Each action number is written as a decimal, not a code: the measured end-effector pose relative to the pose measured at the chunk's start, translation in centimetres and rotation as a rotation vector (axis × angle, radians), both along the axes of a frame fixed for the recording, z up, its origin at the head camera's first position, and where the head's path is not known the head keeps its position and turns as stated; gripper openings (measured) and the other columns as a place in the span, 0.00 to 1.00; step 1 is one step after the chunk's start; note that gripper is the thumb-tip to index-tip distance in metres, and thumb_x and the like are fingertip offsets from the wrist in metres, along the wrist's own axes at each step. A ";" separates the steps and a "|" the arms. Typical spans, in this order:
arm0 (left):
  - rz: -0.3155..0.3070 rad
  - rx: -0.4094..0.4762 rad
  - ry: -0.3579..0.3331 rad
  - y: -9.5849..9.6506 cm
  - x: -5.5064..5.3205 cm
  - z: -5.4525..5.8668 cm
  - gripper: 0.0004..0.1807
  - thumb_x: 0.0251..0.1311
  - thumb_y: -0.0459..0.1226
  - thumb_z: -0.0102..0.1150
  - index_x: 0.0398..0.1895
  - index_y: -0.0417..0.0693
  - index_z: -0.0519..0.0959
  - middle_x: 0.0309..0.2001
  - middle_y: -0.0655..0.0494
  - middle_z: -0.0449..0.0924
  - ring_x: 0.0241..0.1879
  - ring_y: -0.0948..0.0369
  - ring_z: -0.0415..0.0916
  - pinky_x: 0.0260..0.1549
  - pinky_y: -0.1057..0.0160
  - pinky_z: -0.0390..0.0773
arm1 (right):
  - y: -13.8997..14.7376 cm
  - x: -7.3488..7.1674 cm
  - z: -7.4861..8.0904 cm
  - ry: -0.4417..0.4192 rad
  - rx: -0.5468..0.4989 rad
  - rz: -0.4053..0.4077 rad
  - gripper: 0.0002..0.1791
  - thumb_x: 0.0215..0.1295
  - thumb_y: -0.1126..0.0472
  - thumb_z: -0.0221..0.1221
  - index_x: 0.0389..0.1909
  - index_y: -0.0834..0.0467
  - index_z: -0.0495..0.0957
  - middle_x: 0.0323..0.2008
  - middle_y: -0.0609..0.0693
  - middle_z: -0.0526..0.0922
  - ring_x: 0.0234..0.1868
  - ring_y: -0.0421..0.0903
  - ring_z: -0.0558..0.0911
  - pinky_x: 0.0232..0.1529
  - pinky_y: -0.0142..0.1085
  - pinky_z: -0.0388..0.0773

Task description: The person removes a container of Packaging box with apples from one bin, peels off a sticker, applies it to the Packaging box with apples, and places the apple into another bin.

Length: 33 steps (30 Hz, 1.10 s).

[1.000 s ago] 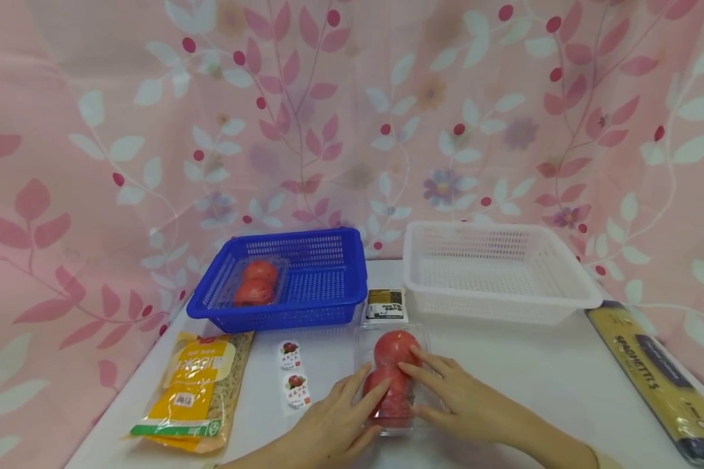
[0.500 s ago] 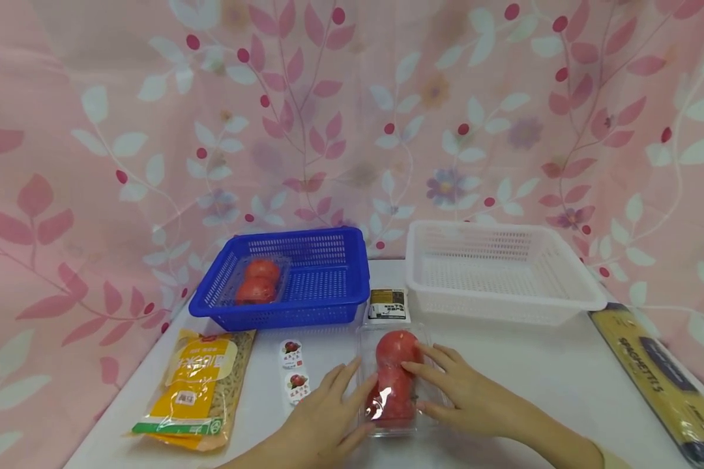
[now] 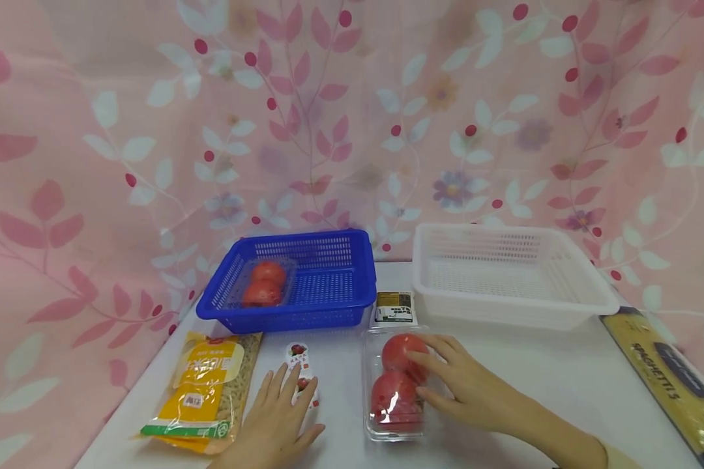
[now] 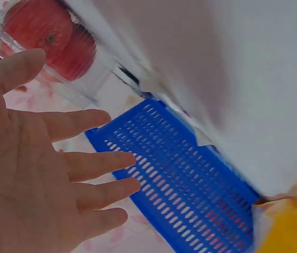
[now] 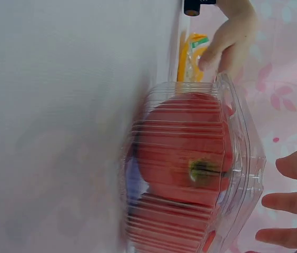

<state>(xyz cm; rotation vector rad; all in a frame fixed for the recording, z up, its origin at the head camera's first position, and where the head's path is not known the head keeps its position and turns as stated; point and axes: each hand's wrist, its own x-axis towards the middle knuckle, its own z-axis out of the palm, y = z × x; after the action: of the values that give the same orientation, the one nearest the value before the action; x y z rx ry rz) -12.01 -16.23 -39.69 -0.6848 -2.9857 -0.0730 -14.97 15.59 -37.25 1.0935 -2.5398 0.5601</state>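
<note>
while table [image 3: 534, 358] stretches from plastic box [image 3: 373, 378] to spaghetti packet [image 3: 669, 385] edge, both hands [image 3: 277, 417] [image 3: 460, 383] spread fingers

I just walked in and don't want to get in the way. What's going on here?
A person is working bare-handed at a white table. In the head view, their left hand, fingers spread, partly covers a strip of round stickers. Their right hand is over one side of a clear plastic box holding two red fruits; whether it touches is hard to tell. That box sits on the table, and a similar box lies in the blue basket behind.
</note>
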 end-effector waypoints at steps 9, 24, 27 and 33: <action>0.048 -0.061 -0.143 -0.7 -0.5 -0.4 0.38 0.55 0.60 0.49 0.62 0.45 0.66 0.65 0.38 0.57 0.66 0.40 0.47 0.61 0.38 0.39 | -2.6 -1.9 2.0 0.098 0.026 0.127 0.22 0.60 0.52 0.58 0.57 0.50 0.72 0.61 0.50 0.66 0.59 0.47 0.64 0.50 0.43 0.74; -0.094 -0.110 -0.313 -0.5 -0.7 -1.0 0.40 0.50 0.62 0.53 0.61 0.46 0.68 0.63 0.41 0.62 0.62 0.44 0.58 0.59 0.40 0.52 | -7.8 -5.3 4.0 0.147 0.165 0.251 0.21 0.62 0.51 0.56 0.55 0.53 0.73 0.60 0.53 0.68 0.59 0.49 0.65 0.56 0.42 0.68; -0.120 -0.127 -0.345 -0.5 -0.7 -1.0 0.41 0.50 0.62 0.53 0.62 0.46 0.67 0.63 0.43 0.63 0.61 0.45 0.60 0.58 0.42 0.56 | -8.4 -5.5 4.2 0.155 0.203 0.264 0.21 0.62 0.51 0.55 0.55 0.53 0.73 0.59 0.53 0.68 0.58 0.49 0.66 0.57 0.41 0.66; -0.171 -0.156 -0.333 -0.1 -0.5 -0.8 0.41 0.50 0.62 0.53 0.62 0.46 0.67 0.62 0.43 0.64 0.60 0.45 0.62 0.57 0.45 0.60 | -8.5 -5.4 4.5 0.145 0.258 0.270 0.21 0.61 0.50 0.56 0.54 0.52 0.73 0.59 0.53 0.69 0.57 0.48 0.67 0.57 0.40 0.66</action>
<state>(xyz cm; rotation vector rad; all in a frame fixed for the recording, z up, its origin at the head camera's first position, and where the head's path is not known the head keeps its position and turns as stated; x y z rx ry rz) -12.53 -16.32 -40.53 -1.0410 -3.2647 0.0406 -20.36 7.04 -32.72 1.5233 -2.4009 0.2082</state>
